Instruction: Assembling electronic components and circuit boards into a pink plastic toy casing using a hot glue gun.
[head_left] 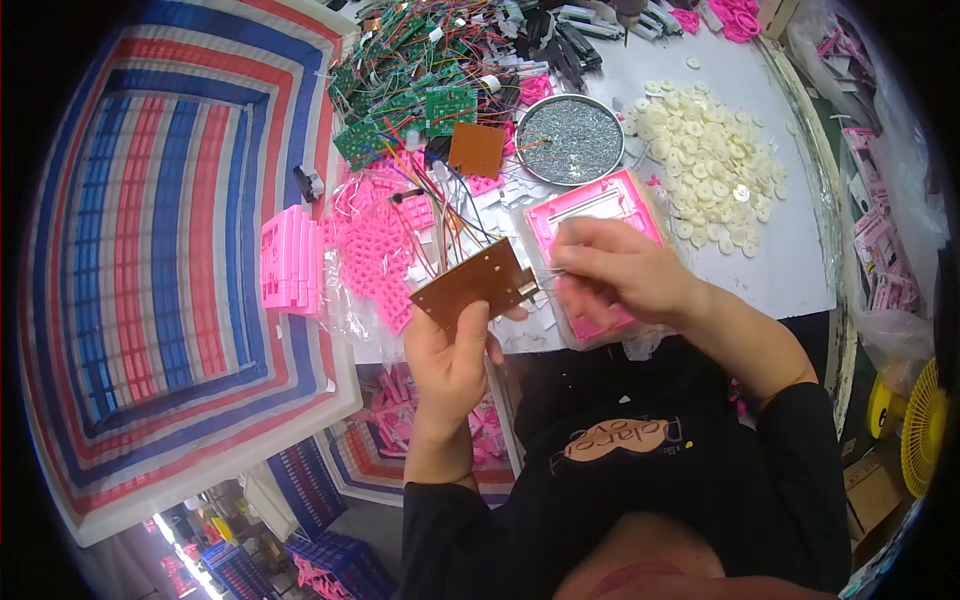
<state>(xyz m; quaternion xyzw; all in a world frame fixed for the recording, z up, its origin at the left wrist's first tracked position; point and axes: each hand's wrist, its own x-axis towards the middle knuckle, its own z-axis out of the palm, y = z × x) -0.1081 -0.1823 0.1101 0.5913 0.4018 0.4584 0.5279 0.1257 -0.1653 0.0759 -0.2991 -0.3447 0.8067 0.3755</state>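
The left grip [450,360] is holding the brown board [475,285], its length pointing right toward the right grip [610,268], closure unclear.

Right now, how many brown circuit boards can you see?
2: the held board in the left hand, and the square board left of the round dish. More may be hidden in the pile of green boards.

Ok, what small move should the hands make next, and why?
I'd probably bring the right hand to the small silvery part on the brown rectangular circuit board: the left hand holds the board, and the right is just beside that part, though blurred.
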